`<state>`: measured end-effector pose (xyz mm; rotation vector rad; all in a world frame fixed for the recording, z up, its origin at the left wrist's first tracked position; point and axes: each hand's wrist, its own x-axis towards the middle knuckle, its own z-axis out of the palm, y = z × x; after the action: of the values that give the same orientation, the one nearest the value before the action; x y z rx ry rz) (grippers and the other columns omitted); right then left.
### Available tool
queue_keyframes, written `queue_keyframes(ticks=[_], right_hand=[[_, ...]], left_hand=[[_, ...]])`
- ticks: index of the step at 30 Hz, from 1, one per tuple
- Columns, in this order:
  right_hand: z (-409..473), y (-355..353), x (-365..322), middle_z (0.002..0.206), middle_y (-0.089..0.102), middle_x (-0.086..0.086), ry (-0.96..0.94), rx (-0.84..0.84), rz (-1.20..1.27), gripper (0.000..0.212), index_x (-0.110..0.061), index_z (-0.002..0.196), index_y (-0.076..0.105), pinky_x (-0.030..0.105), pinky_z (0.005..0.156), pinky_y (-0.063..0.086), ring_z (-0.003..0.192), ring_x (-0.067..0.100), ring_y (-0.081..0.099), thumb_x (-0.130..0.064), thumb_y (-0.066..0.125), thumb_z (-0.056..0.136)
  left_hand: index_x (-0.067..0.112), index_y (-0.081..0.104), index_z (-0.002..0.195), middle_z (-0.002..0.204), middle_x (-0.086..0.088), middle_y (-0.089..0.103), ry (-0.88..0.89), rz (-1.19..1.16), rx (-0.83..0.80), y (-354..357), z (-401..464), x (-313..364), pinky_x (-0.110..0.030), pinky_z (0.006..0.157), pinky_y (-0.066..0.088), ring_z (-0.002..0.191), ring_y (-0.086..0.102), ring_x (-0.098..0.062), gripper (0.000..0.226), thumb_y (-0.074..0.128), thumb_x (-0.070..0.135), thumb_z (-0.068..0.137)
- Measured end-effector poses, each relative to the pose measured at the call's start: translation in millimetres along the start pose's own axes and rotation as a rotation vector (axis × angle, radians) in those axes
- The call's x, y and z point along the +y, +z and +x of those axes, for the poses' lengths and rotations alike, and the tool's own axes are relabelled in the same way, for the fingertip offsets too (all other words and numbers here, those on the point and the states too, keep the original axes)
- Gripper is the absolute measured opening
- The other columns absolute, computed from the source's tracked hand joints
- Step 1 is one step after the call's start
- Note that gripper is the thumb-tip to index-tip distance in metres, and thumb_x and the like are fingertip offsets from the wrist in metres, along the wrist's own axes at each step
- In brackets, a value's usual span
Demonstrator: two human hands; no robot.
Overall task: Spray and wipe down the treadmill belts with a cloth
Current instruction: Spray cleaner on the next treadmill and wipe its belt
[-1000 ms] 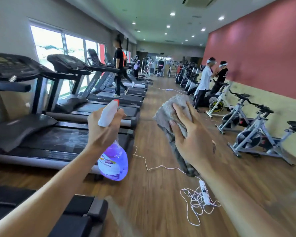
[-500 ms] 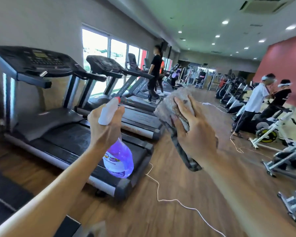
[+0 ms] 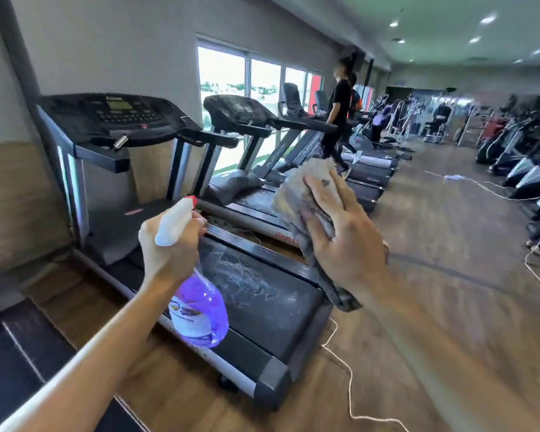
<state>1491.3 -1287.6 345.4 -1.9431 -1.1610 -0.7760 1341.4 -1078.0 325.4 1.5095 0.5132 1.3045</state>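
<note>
Head view: left hand [image 3: 166, 244], fingers curled round spray bottle [image 3: 197, 304], nozzle aimed toward treadmill belt [image 3: 262, 291]. Right hand [image 3: 346, 244], fingers gripping bunched cloth [image 3: 296, 194], held above belt's far edge. Belt: whitish streaks mid-length. Step, as judged: spraying. Advice: mist streaked patch evenly, keep off console [image 3: 119, 115], lower cloth flat, wipe lengthwise. Mind cord [image 3: 349, 385] underfoot.

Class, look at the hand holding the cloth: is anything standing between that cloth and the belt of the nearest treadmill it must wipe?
Nothing visible does. The right hand holds the cloth in the air above the nearest treadmill belt, whose wet, streaked surface lies bare. The spray bottle in the left hand hangs to one side.
</note>
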Motion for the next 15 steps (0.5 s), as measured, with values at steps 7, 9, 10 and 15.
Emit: queue_keyframes(ticks=[7, 9, 10, 15], right_hand=[[72.1, 104.5, 47.1, 0.17, 0.023, -0.008, 0.02, -0.088, 0.063, 0.052, -0.04, 0.155, 0.041, 0.043, 0.096, 0.053, 0.138, 0.028, 0.05, -0.042, 0.051, 0.104], [91.3, 137.3, 63.2, 0.17, 0.02, -0.009, 0.014, -0.128, 0.075, 0.053, -0.041, 0.156, 0.039, 0.044, 0.097, 0.052, 0.138, 0.029, 0.05, -0.045, 0.049, 0.104], [101.5, 154.8, 71.9, 0.17, 0.019, -0.01, 0.012, -0.146, 0.089, 0.053, -0.041, 0.156, 0.038, 0.045, 0.098, 0.051, 0.138, 0.029, 0.05, -0.046, 0.048, 0.104], [151.2, 244.4, 120.3, 0.17, 0.014, -0.016, -0.011, -0.202, 0.171, 0.054, -0.042, 0.156, 0.039, 0.046, 0.101, 0.052, 0.14, 0.026, 0.048, -0.052, 0.043, 0.103]], left_hand=[[0.024, 0.07, 0.062, 0.064, 0.004, 0.065, -0.004, 0.022, 0.028, 28.4, 98.9, -71.0, -0.053, 0.083, 0.061, 0.069, 0.066, -0.01, 0.014, 0.065, 0.023, 0.075], [0.026, 0.072, 0.065, 0.066, 0.003, 0.067, -0.015, 0.08, 0.03, 33.8, 128.2, -99.0, -0.058, 0.085, 0.059, 0.073, 0.067, -0.014, 0.013, 0.064, 0.031, 0.074], [0.027, 0.071, 0.064, 0.067, 0.004, 0.067, -0.029, 0.093, 0.035, 37.5, 142.4, -112.1, -0.059, 0.086, 0.058, 0.075, 0.066, -0.016, 0.014, 0.064, 0.034, 0.073], [0.024, 0.072, 0.066, 0.069, 0.002, 0.07, -0.005, 0.167, 0.113, 61.3, 204.1, -164.7, -0.059, 0.084, 0.058, 0.078, 0.07, -0.024, 0.014, 0.063, 0.028, 0.077]])
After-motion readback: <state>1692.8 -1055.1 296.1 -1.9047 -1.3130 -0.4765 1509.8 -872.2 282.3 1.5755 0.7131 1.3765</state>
